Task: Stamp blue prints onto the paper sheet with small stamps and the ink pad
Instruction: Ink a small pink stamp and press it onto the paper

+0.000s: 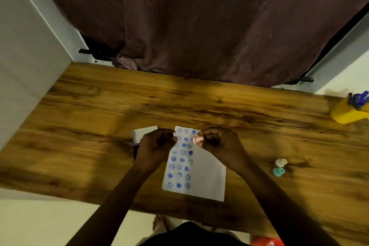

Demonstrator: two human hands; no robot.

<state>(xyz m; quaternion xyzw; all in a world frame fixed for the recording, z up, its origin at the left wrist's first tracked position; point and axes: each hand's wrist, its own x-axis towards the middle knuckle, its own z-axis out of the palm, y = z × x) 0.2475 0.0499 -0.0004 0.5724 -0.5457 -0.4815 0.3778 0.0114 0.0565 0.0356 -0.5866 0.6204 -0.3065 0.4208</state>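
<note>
A white paper sheet [205, 177] lies on the wooden table [99, 106], with three columns of blue prints down its left side. Above the sheet's top edge my right hand [219, 142] pinches a small pink stamp [196, 140], held sideways with its face toward the left. My left hand [157, 144] is closed just left of it, a bit of pink showing at its fingertips; what it holds is hidden. The ink pad [139, 136], white with a blue edge, sits partly covered behind my left hand.
Two more small stamps, a cream one [281, 163] and a teal one [278, 171], rest on the table to the right. A yellow container [347, 112] with blue items stands at the far right edge. A dark curtain [199, 26] hangs behind the table.
</note>
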